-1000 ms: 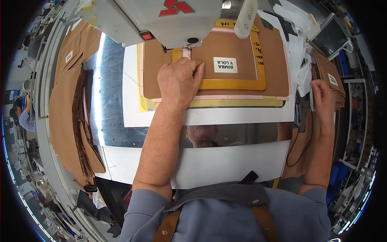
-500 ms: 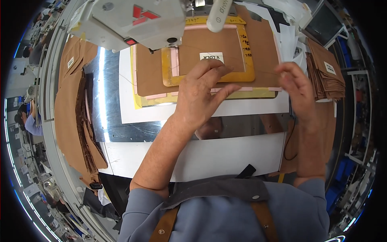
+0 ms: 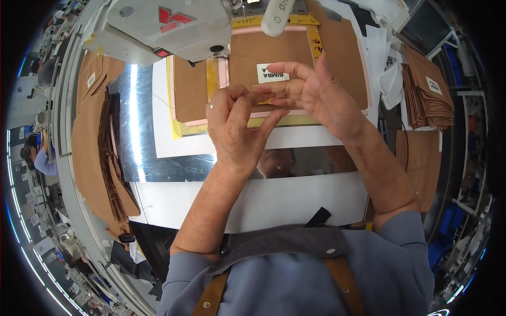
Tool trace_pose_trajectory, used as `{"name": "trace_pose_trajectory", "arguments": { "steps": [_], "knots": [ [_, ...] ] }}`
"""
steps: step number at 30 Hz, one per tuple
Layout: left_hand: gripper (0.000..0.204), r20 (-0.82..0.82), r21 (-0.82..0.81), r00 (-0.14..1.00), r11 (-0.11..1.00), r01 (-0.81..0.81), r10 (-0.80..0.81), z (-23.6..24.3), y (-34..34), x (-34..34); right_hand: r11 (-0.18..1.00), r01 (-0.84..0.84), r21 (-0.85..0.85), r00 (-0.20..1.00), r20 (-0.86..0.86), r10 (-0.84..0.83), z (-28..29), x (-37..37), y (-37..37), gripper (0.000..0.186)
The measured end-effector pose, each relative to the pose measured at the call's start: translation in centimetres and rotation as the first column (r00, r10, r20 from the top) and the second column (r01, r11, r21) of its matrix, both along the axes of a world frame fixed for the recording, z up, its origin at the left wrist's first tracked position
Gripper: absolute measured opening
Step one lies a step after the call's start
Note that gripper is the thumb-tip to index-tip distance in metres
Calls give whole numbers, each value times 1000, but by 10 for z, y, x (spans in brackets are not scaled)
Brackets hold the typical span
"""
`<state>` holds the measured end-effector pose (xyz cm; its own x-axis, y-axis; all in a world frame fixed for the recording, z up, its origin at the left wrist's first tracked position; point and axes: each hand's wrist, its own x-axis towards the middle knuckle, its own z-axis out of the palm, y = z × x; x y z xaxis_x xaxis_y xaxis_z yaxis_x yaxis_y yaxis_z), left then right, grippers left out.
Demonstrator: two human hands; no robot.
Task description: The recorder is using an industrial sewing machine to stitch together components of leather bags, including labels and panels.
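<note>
My left hand (image 3: 234, 126), a ring on one finger, hovers over the front edge of a yellow template frame (image 3: 212, 73). Its fingers are bent and its thumb stands apart. My right hand (image 3: 332, 100) is open, palm turned left, thumb raised and fingers stretched toward the left fingertips. The fingertips meet or overlap; nothing shows clearly between them. Beneath lies a brown fabric panel (image 3: 287, 47) with pink strips (image 3: 223, 71) along the frame. A small white label (image 3: 271, 71) on the panel is partly covered by my right fingers.
A white industrial sewing machine head (image 3: 163, 26) overhangs the upper left. Brown fabric pieces (image 3: 92, 147) are piled at the left, and a labelled stack (image 3: 429, 92) lies at the right. White board (image 3: 174, 142) and a shiny metal plate (image 3: 311, 160) lie under the work.
My right hand has swung left from the panel's right side to meet my left hand. The left hand has shifted left and slightly down, its fingers more curled.
</note>
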<state>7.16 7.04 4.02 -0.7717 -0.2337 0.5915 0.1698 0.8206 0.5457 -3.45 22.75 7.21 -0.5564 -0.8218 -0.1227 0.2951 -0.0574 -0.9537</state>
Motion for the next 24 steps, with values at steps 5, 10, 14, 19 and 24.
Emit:
{"name": "trace_pose_trajectory", "arguments": {
  "steps": [5, 10, 14, 19, 24],
  "knots": [
    [35, -96, -50, 994, 997, -64, 59, -4, -4, -7, 999, 0, -48, 1000, 20, 1, -16, 2, -4, 98],
    [23, -113, -324, 992, 942, -89, 55, -7, -19, -8, 998, 20, -55, 999, 38, -18, -20, 1, -9, 97],
    [15, -63, -287, 997, 956, -55, 39, -11, -26, -13, 998, 13, -68, 998, 59, -9, -23, -3, -10, 93],
    [9, 79, 56, 995, 996, -63, 59, -16, -36, -16, 1000, 5, 8, 976, -218, -4, -22, -7, -20, 76],
    [20, 87, 167, 994, 983, -74, 60, -17, -46, -17, 998, 28, -59, 988, -148, -36, -31, -10, -29, 64]
  ]
}}
